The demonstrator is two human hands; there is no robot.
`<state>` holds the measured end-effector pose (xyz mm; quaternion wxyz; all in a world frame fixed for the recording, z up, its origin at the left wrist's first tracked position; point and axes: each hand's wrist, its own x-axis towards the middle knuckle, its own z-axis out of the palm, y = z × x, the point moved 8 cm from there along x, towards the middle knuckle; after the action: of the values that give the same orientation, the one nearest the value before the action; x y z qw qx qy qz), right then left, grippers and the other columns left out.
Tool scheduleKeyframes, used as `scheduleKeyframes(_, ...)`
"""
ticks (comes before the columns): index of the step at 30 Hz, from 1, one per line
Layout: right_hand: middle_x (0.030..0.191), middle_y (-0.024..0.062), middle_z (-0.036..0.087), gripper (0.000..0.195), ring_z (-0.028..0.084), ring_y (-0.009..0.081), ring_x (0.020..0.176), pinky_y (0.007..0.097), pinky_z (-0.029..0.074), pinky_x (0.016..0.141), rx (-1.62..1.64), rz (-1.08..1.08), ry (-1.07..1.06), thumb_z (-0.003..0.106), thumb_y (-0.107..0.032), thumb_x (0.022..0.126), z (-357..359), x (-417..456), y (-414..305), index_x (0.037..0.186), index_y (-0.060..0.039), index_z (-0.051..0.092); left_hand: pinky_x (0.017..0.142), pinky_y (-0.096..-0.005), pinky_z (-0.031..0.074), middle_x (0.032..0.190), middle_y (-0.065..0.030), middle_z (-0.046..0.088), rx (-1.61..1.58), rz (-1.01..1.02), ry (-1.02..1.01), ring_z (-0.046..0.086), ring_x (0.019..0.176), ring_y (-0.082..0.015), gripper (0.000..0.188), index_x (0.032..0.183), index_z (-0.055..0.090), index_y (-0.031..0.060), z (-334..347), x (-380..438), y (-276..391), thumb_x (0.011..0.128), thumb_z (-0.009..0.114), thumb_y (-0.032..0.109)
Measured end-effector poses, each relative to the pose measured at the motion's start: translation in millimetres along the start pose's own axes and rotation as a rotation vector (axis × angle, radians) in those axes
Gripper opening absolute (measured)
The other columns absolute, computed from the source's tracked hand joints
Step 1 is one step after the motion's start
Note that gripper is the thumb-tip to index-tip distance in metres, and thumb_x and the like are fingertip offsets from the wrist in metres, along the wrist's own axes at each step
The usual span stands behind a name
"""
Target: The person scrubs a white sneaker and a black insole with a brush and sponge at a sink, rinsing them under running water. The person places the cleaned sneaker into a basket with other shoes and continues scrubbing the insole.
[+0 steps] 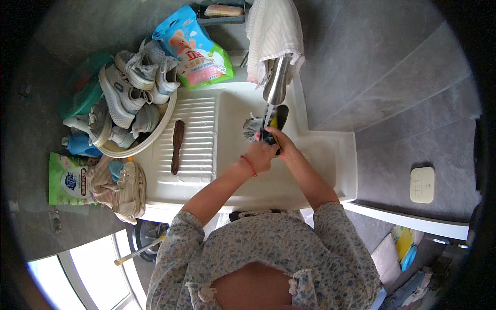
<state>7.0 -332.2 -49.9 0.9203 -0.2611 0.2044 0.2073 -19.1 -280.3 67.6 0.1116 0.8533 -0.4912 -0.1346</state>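
Observation:
A dark shoe (281, 116) with a yellow patch is held tilted under the running water of a metal faucet (276, 83). My right hand (285, 143) grips its side, thumb towards the stream. Curled against the near end of the shoe, my left hand (262, 153) wears a red cord bracelet; its fingertips are partly hidden. Water splashes and a pale, frothy patch (252, 128) shows just left of the shoe. Beneath both hands is the white sink basin (236, 170).
A wooden-handled brush (178, 147) lies on the ribbed washboard (199, 135). Several shoes fill a round white basin (170, 116) at left, beside a detergent bag (197, 58). A beige shoe (131, 190) sits at the sink's left edge. A striped towel (275, 31) drapes over the faucet.

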Motion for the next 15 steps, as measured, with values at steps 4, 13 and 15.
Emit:
scheduleKeyframes(4,0.071,0.0068,0.058,0.023,0.058,0.0208,0.065,0.0326,0.048,0.066,-0.213,-0.066,0.197,0.057,-0.024,0.079,-5.8,-11.7,-26.3,0.082,-0.0018,0.055,0.07,-0.0371,0.048,0.088,-0.0169,0.062,-0.655,-0.108,0.013,0.061,0.083,-0.0304,0.052,0.104,0.054,0.0034,21.0,-3.2,-31.4,0.072,0.065,0.043)
scheduleKeyframes(13,0.058,0.0038,0.053,0.029,0.051,0.0157,0.05,0.0275,0.042,0.052,-0.596,-0.003,0.074,0.059,-0.034,0.08,25.8,-10.1,-38.5,0.073,-0.0067,0.056,0.07,-0.0319,0.05,0.097,-0.0094,0.06,-2.016,-0.372,0.343,0.06,0.083,-0.0205,0.039,0.106,0.051,-0.0018,27.7,62.8,-117.2,0.081,0.063,0.026)
scheduleKeyframes(15,0.057,0.0031,0.051,0.031,0.049,0.0149,0.049,0.0275,0.041,0.05,-0.595,0.032,0.135,0.061,-0.037,0.079,23.7,-10.7,-33.1,0.074,-0.0078,0.055,0.069,-0.0331,0.052,0.093,-0.0079,0.06,-2.039,-0.377,0.449,0.06,0.081,-0.0193,0.037,0.104,0.053,0.0009,29.0,68.4,-121.5,0.077,0.069,0.021)
